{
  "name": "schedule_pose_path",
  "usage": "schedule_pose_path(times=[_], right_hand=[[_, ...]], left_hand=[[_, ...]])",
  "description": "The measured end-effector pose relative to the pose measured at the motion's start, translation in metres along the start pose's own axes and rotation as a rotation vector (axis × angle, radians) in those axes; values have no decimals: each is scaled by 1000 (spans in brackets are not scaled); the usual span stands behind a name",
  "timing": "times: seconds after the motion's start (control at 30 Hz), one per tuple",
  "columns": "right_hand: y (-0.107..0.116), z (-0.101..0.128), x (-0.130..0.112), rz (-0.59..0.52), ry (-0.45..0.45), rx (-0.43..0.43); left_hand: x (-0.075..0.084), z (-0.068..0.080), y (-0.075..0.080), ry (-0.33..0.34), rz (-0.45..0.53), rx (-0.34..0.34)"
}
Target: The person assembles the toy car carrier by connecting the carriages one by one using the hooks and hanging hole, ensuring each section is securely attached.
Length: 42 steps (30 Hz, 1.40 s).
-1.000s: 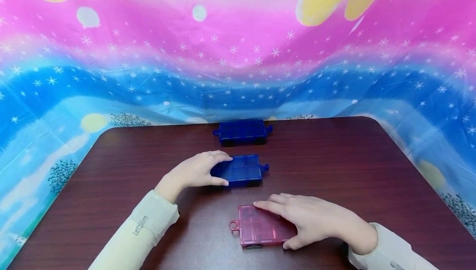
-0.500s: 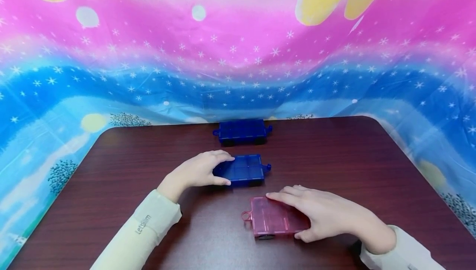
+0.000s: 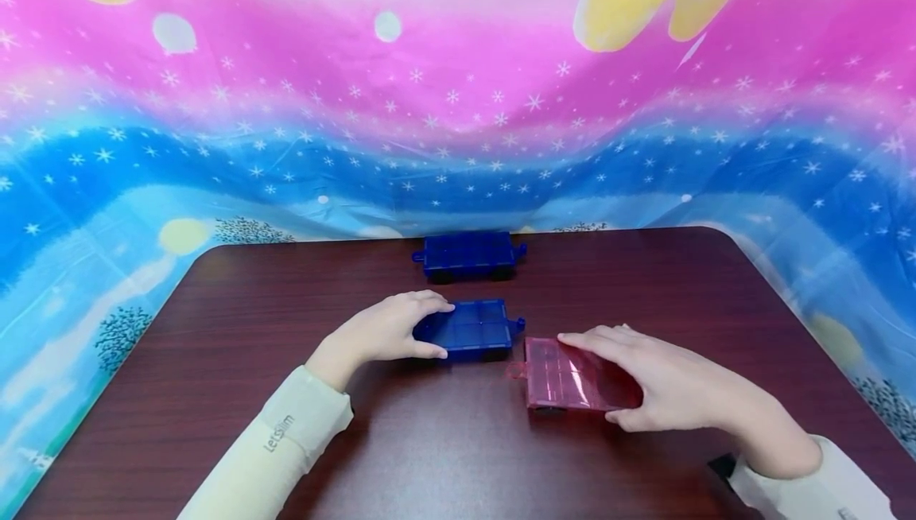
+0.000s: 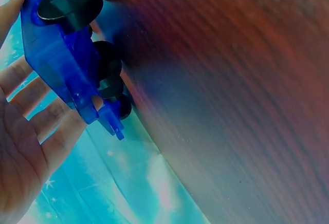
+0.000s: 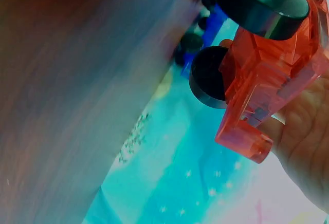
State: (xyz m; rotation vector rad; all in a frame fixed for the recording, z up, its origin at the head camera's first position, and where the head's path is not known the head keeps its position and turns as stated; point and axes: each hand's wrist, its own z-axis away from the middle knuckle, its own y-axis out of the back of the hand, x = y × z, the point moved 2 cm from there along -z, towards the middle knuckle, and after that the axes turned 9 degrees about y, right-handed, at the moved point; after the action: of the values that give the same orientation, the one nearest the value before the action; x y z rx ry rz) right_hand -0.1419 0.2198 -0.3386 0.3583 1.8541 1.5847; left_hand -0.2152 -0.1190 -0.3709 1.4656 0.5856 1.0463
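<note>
A blue wheeled toy car base (image 3: 468, 328) (image 4: 61, 54) sits mid-table, and my left hand (image 3: 382, 331) grips its left end, fingers over the top and thumb on the near side. A pink wheeled car base (image 3: 565, 383) (image 5: 267, 75) lies just to its right, its hook end close to the blue one's coupling. My right hand (image 3: 654, 381) holds the pink base from the right, fingers spread over its top, thumb at the near edge. Black wheels show under both bases in the wrist views. A second blue car base (image 3: 468, 254) stands alone near the table's far edge.
The dark wood table (image 3: 215, 361) has rounded far corners. A bright pink, blue and yellow starry cloth (image 3: 458, 106) hangs behind it and drapes down both sides.
My right hand has slid the pink base from the near middle up and to the right, bringing it beside the blue base's right end. The left hand and blue base stayed nearly still.
</note>
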Motion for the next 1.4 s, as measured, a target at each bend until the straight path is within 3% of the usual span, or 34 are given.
schedule_pose_path(times=[0.13,0.4,0.83,1.4], right_hand=[[6,3,10,2,-33,30],[13,6,35,-104,-89,41],[10,-11,64,-116,-75,46],[-3,-27,83,-173,-63,20]], left_hand=[[1,0,0,1,9,-4],[2,1,0,5,17,-11],[2,0,1,3,8,-4],[5,-3,1,-4,3,-18]])
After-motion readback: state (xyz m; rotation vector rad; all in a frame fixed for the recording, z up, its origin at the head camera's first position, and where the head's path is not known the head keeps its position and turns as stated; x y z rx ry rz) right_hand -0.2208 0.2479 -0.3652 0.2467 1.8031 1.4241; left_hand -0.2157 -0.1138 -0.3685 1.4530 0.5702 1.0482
